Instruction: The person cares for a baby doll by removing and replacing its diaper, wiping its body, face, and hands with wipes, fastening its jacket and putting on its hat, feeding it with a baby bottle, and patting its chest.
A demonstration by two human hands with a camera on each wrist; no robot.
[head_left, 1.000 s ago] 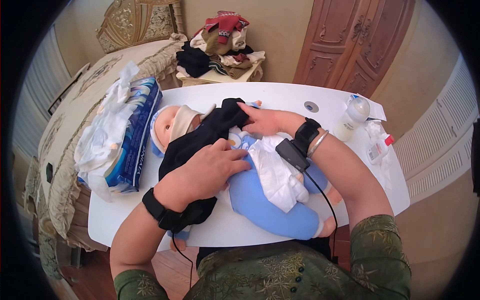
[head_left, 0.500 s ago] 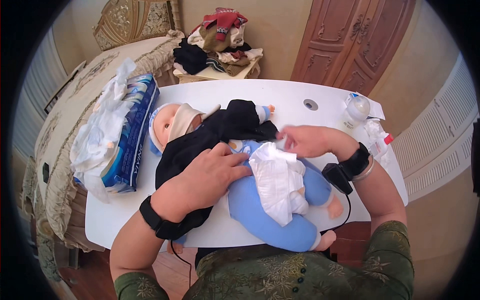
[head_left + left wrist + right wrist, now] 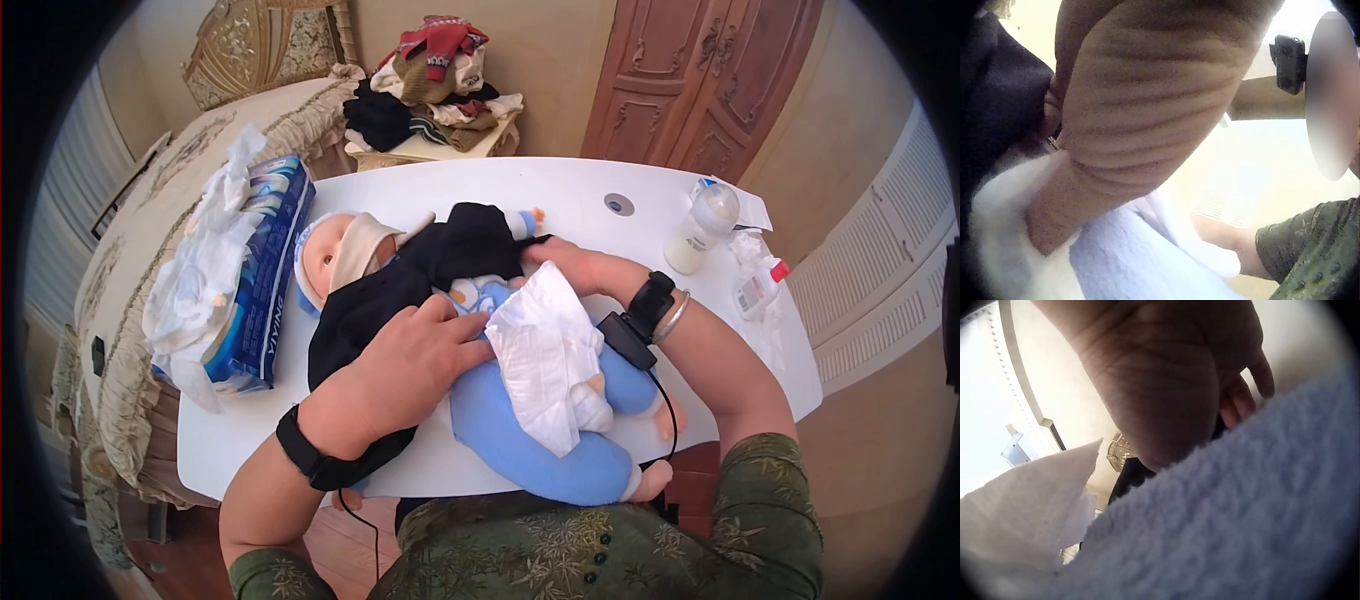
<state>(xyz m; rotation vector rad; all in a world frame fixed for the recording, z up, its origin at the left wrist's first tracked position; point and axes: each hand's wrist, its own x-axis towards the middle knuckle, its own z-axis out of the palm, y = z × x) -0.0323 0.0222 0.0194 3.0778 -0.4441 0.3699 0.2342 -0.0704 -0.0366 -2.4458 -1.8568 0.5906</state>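
A baby doll [image 3: 318,262] lies on its back on the white table [image 3: 570,185], wearing a black top [image 3: 440,250] over blue fleece clothes [image 3: 520,445]. My left hand [image 3: 400,360] grips the top's near edge at the doll's belly, thumb and index finger reaching over the blue fleece. On the far side my right hand [image 3: 575,270] pinches the top's lower edge; the right wrist view hides its fingertips partly behind fleece. A beige cloth [image 3: 365,250] lies across the doll's lower face. Around its hips, over the fleece, sits a white diaper [image 3: 545,370].
A blue diaper pack [image 3: 270,290] topped with loose white diapers [image 3: 195,285] stands at the table's left. At the right are a milk bottle [image 3: 700,235], a small red-capped bottle [image 3: 757,290] and crumpled tissue [image 3: 745,245]. Beyond the table is a clothes pile [image 3: 435,85].
My right hand has left the doll's far sleeve, drawn back toward the right, and come in again to the top's lower edge. The doll's far hand now shows. My left hand has stayed put.
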